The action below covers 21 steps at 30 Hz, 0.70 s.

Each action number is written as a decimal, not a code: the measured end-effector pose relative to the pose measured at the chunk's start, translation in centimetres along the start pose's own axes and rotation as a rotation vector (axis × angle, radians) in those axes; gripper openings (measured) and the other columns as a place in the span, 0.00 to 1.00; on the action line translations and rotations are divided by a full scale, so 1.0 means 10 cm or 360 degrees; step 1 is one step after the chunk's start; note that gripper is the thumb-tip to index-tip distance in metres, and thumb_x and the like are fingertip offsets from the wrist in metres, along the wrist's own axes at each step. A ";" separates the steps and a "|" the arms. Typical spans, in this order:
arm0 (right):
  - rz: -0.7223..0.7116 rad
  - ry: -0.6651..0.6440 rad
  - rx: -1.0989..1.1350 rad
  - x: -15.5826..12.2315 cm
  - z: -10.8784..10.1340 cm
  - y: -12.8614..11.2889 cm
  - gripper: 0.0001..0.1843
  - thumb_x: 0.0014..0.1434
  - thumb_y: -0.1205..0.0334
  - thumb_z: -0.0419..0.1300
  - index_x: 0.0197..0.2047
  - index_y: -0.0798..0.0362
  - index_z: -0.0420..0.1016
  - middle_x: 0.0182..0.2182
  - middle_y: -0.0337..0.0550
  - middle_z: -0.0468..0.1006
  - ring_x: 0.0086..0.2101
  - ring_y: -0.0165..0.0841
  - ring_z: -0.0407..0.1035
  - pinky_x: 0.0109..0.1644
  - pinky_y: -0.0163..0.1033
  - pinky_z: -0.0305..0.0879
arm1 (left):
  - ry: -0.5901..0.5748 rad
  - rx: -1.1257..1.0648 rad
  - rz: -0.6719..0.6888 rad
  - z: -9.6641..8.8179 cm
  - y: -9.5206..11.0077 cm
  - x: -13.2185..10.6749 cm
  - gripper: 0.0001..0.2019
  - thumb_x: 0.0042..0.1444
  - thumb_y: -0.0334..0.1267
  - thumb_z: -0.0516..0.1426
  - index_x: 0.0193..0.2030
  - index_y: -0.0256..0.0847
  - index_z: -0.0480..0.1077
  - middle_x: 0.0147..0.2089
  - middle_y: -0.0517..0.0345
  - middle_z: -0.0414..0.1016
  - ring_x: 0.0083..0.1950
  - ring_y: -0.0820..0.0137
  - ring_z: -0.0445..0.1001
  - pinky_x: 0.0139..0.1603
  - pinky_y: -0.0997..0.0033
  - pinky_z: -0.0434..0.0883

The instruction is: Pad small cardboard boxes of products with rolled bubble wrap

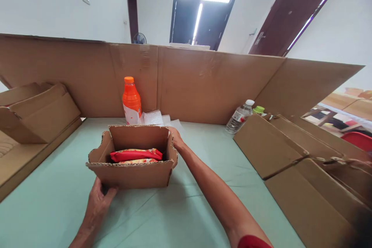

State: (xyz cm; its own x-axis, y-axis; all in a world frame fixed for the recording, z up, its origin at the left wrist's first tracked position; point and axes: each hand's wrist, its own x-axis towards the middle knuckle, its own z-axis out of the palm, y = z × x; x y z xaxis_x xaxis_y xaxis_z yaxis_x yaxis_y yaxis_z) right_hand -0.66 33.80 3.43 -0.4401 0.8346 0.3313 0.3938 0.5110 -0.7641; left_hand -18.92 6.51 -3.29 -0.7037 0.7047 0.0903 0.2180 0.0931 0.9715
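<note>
An open-topped cardboard box (133,176) with cut-down, wavy side walls stands on the pale green tabletop cloth. Inside it lie shiny packets, a red one (136,155) and a patterned yellow and red one (139,161) in front. My left hand (100,197) grips the box's near left lower corner, thumb along the front, other fingers partly hidden by the box. At the far right corner, my right hand (176,138) holds the box's side, its fingertips out of sight behind the cardboard.
Behind the box stand an orange bottle (132,100) and some bubble wrap (153,117). A clear plastic bottle (240,118) leans at the right beside a green-capped container (258,110) and several cardboard boxes (308,193). More cardboard (43,118) sits at left. A tall cardboard wall (197,85) edges the back.
</note>
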 end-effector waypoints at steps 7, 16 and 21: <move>0.0131 0.0383 0.0361 -0.29 -0.49 -0.16 0.12 0.57 0.54 0.60 0.38 0.53 0.76 0.33 0.41 0.80 0.35 0.35 0.74 0.43 0.40 0.70 | -0.0048 0.0005 -0.0020 -0.04 -0.04 0.02 0.27 0.42 0.48 0.62 0.50 0.40 0.67 0.45 0.52 0.78 0.50 0.52 0.76 0.48 0.59 0.74; 0.0574 0.0458 0.0476 -2.20 -1.22 -0.06 0.15 0.50 0.52 0.65 0.36 0.54 0.78 0.23 0.37 0.74 0.23 0.30 0.66 0.30 0.37 0.64 | -0.0013 0.0004 -0.0065 -0.07 0.08 -0.01 0.29 0.38 0.48 0.62 0.49 0.39 0.67 0.42 0.53 0.75 0.47 0.53 0.75 0.50 0.56 0.73; 0.0827 0.0085 0.0436 -2.78 -1.20 -0.05 0.23 0.52 0.48 0.65 0.46 0.53 0.79 0.28 0.39 0.76 0.27 0.33 0.69 0.31 0.37 0.63 | 0.0151 0.0061 -0.0024 -0.13 0.23 -0.26 0.39 0.44 0.46 0.61 0.66 0.43 0.60 0.58 0.46 0.72 0.60 0.50 0.70 0.63 0.47 0.65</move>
State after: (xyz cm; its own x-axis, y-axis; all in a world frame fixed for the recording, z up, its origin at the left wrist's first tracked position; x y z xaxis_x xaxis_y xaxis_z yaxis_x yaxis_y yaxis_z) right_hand 21.01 12.83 1.26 -0.2014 0.9741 -0.1029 0.3213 -0.0335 -0.9464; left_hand -17.51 3.98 -1.00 -0.7678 0.6332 0.0978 0.2314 0.1317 0.9639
